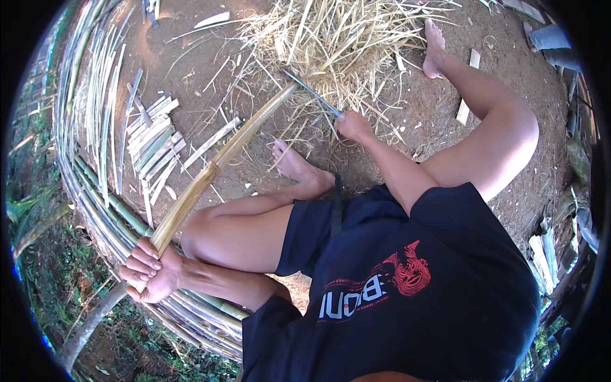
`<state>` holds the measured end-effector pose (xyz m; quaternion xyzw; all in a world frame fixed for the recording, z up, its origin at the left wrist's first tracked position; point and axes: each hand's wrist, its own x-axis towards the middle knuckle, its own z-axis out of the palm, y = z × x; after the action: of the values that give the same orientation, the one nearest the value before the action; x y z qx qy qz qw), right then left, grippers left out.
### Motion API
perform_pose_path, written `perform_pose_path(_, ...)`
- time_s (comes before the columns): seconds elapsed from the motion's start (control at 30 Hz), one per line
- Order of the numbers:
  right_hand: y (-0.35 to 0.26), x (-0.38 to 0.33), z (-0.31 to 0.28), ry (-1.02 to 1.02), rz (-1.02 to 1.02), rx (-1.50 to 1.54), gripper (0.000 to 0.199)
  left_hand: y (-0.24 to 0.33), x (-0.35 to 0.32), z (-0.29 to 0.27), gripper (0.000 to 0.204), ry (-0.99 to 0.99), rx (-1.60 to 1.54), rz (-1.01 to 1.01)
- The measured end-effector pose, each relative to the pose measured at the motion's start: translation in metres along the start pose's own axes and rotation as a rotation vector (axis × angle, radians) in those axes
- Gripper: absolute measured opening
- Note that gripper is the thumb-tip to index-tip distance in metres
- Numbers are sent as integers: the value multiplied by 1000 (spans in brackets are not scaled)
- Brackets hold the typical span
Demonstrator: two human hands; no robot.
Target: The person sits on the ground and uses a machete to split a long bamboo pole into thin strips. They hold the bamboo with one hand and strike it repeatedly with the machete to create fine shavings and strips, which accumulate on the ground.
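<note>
Your dark T-shirt blocks the ground below. Left hand grips split bamboo; right hand holds knife, handle hidden. Shavings pile cropped at far edge.

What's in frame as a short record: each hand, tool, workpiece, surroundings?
left_hand: closed fist round the near end of the bamboo strip
right_hand: closed fist on the knife, handle mostly hidden
workpiece: long, pale, slanting away up to the right
tool_contact: blade meets or overlaps the strip's far end; can't tell if cutting
ground_ahead: heap of shavings
ground_left: short flat slats grouped together, long bamboo poles beyond
top_right: another person's blue-clad leg
</note>
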<state>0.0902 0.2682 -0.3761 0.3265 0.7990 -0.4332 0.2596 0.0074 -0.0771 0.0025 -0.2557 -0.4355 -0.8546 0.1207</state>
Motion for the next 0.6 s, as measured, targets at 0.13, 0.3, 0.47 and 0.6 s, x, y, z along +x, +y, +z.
perform_pose_path(0.13,-27,-23,-25,-134,54,160,26,-1,-2,0,38,130,53,55)
perform_pose_path(0.3,-67,-92,-5,-18,-425,140,21,-15,-8,-7,37,619,163,192)
perform_pose_path(0.47,-89,-138,9,-12,-664,142,19,-11,-5,3,36,680,205,221)
perform_pose_path(0.6,-33,-67,22,59,-321,78,18,-15,-2,-11,36,729,162,211)
